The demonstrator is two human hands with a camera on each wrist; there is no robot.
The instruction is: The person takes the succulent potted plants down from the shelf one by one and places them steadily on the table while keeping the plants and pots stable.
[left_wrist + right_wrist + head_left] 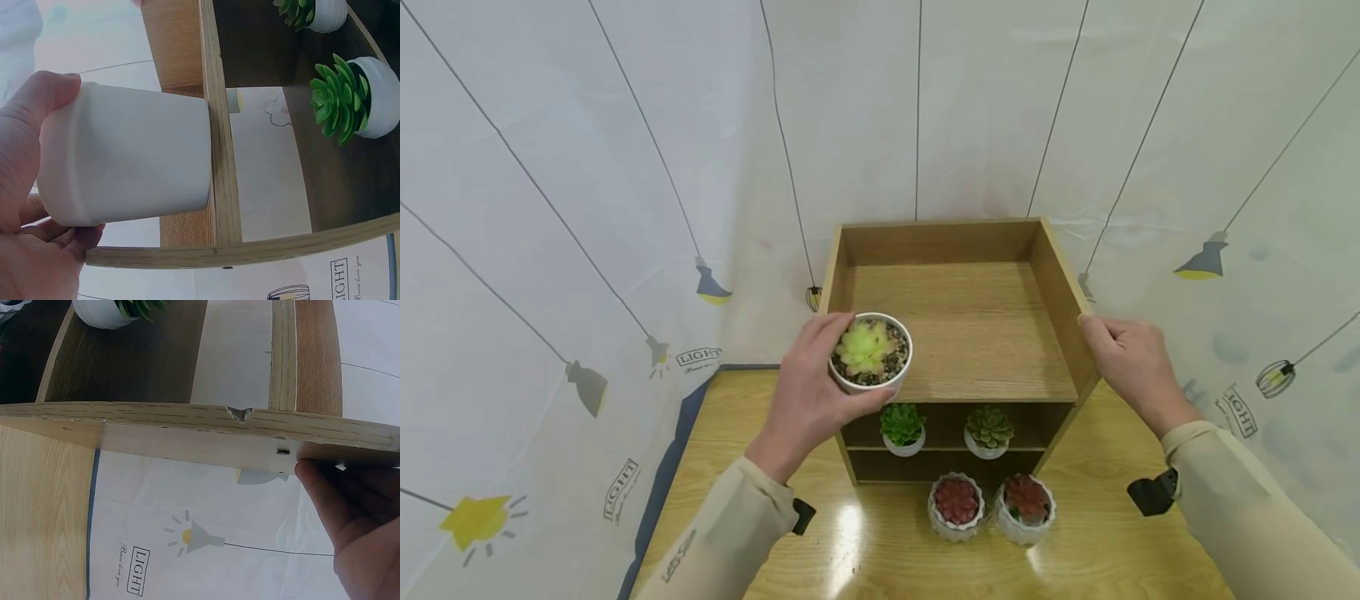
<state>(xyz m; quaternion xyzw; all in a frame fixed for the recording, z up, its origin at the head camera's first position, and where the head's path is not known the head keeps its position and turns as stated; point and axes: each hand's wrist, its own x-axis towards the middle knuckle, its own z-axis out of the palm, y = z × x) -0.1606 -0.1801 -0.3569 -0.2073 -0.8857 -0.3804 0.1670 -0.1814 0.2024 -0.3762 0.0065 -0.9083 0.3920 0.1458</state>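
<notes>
The fingers of the left hand (pixel 812 387) curl round the upper part of a white pot (pixel 134 153), pinching it between thumb and fingertips; those of the right hand (pixel 1131 367) are bent beside the shelf unit (pixel 958 325), thumb tip touching its right side panel, and from my feeds I cannot tell whether they pinch that panel.

The biggest thing I see is a pale sheet (pixel 985 125) printed with hanging lamps, rising behind and around the work. Next comes the light wooden bench (pixel 730 433), with the shelf unit standing on it. Two cream sleeves reach in, left (pixel 730 521) and right (pixel 1240 492).

I have the white pot at the left of the unit's upper level, near the front edge of its board; whether the base touches wood I cannot tell. A yellow-green succulent (pixel 867 348) sits in pebbles inside it.

Close in front of the unit, two ruffled white pots stand side by side, a red plant in each, left (pixel 957 500) and right (pixel 1027 497). Smaller still, inside the compartment below the board, are a bright green plant (pixel 902 424) and an olive-green plant (pixel 990 427), well apart in white bowls.
</notes>
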